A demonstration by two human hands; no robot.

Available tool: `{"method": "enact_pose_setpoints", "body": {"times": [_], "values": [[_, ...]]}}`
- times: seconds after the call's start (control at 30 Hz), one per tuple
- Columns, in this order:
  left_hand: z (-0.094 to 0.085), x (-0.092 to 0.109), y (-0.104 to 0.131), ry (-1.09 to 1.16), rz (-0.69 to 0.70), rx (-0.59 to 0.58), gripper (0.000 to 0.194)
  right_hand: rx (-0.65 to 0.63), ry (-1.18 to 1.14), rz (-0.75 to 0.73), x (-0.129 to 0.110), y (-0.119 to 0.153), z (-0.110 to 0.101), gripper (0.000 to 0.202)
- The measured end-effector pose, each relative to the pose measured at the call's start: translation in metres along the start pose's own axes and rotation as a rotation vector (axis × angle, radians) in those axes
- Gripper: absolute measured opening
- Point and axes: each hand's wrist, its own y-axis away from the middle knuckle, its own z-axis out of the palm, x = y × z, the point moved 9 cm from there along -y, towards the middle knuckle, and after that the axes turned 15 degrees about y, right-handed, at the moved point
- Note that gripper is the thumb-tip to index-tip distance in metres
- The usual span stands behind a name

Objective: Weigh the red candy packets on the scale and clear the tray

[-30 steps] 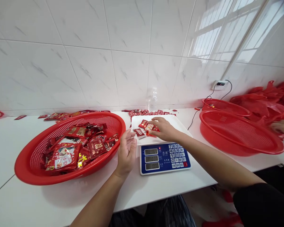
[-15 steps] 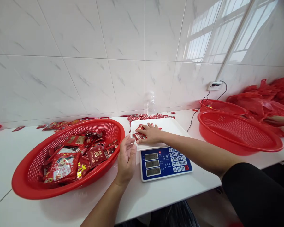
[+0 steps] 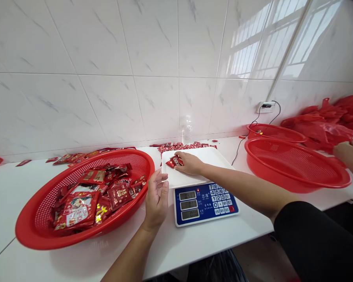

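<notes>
My right hand (image 3: 190,163) is closed on red printed packets (image 3: 174,161) over the white tray (image 3: 211,158) of a digital scale. Its fingers hide part of what they grip, so I cannot tell how many packets there are. The scale's blue keypad panel (image 3: 206,204) faces me below the tray. My left hand (image 3: 157,196) is open, palm turned toward the tray, fingers curved a little, holding nothing. It is between the tray's left edge and a big red perforated basket (image 3: 32,219) heaped with red and gold packets (image 3: 79,207).
Two more red baskets (image 3: 297,184) stand to the right, with red plastic bags (image 3: 320,129) behind. Another person's hands (image 3: 348,152) are at those bags. Loose packets (image 3: 76,158) and a clear bottle (image 3: 186,131) lie along the tiled wall. A cord (image 3: 238,150) runs to a socket.
My right hand has gathered the packets from the tray into its grip and drawn up slightly. The left hand stays about where it was. The other person's hands have come further into view.
</notes>
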Motion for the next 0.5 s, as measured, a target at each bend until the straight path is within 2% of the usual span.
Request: {"method": "enact_pose_setpoints", "body": {"times": [0.2, 0.3, 0.4, 0.5], "values": [[-0.005, 0.002, -0.001, -0.007, 0.025, 0.031, 0.039, 0.062, -0.025, 0.068, 0.007, 0.003, -0.011, 0.047], [-0.006, 0.002, -0.001, -0.01, 0.031, 0.032, 0.039, 0.113, -0.046, 0.129, 0.017, 0.001, -0.021, 0.045], [-0.007, 0.002, 0.0, -0.005, 0.035, 0.035, 0.038, 0.182, -0.079, 0.211, 0.04, 0.001, -0.036, 0.045], [-0.008, 0.001, 0.0, -0.008, 0.034, 0.04, 0.038, 0.244, -0.11, 0.304, 0.079, 0.008, -0.052, 0.047]]}}
